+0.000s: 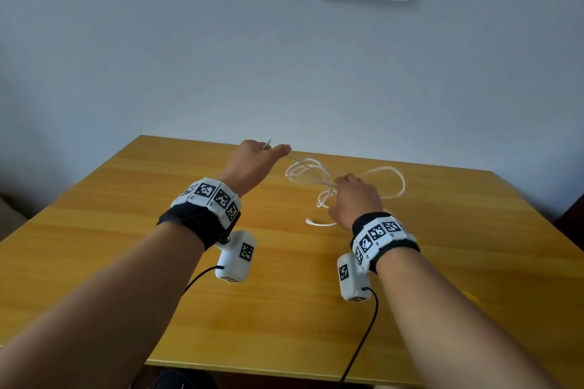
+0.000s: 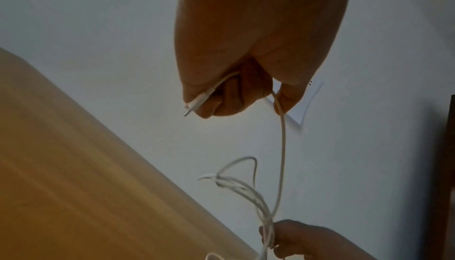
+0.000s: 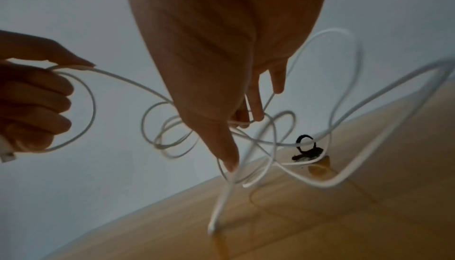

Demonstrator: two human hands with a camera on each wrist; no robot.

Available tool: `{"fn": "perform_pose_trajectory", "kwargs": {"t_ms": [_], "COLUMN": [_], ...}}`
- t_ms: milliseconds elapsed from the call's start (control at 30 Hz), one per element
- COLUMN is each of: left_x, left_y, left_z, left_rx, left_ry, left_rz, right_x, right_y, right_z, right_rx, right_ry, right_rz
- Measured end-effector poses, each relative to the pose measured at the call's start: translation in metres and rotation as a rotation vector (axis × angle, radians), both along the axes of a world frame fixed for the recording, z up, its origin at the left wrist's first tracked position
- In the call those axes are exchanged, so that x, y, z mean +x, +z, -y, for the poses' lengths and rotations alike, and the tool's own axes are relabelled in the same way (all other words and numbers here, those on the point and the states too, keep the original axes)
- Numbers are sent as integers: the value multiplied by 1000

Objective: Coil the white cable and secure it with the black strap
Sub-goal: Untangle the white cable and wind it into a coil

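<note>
I hold one end of the white cable (image 1: 344, 181) in my left hand (image 1: 252, 164). My fingers (image 2: 229, 97) are curled tight around it, and the little metal plug (image 2: 191, 109) pokes out of my fist. I keep that end up high, at about 11 o'clock over the table (image 1: 126, 230), so the cable has a fixed start for the loops.

My right hand (image 1: 354, 199) is at about 1 o'clock. It pinches a bunch of loose loops where they cross, so they do not fall apart. Two fingers (image 3: 256, 106) curl over the strands and one finger sticks out straight.

A stretch of cable runs between my two hands. The rest hangs in messy loops and some lies on the table.

The black strap (image 3: 306, 148) sits on the cable, low down near the table, past my right hand. No hand is on it.

I think the coil is only just started. The loops are tangled, so they could knot up if I pull hard.
</note>
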State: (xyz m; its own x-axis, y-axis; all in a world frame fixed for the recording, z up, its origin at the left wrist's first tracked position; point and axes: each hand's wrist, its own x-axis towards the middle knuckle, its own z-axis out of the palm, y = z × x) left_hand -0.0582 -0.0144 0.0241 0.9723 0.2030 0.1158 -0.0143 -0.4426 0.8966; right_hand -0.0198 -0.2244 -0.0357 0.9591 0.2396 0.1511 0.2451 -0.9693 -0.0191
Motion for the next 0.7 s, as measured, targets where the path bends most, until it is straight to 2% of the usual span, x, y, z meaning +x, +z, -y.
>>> {"fn": "perform_pose_trajectory", "kwargs": {"t_ms": [167, 367, 467, 567, 633, 700], "left_x": [-2, -2, -7, -9, -11, -12], "left_y": [-3, -4, -2, -2, -2, -2], "left_z": [7, 16, 17, 14, 13, 12], "left_rx": [-73, -256, -385, -536, -589, -642], "left_ry": [-31, -88, -141, -226, -295, -365], "left_rz": [-33, -94, -181, -268, -316, -352], "right_x": [-4, -12, -12, -6, -3, -5], "right_y": [7, 10, 6, -2, -4, -1], "right_z": [-7, -26, -30, -27, -24, -24], "right_rx": [176, 382, 580, 699, 673, 550], "right_ry": [-14, 170, 150, 135, 157, 187], "right_rz": [-90, 32, 43, 146, 231, 228]}}
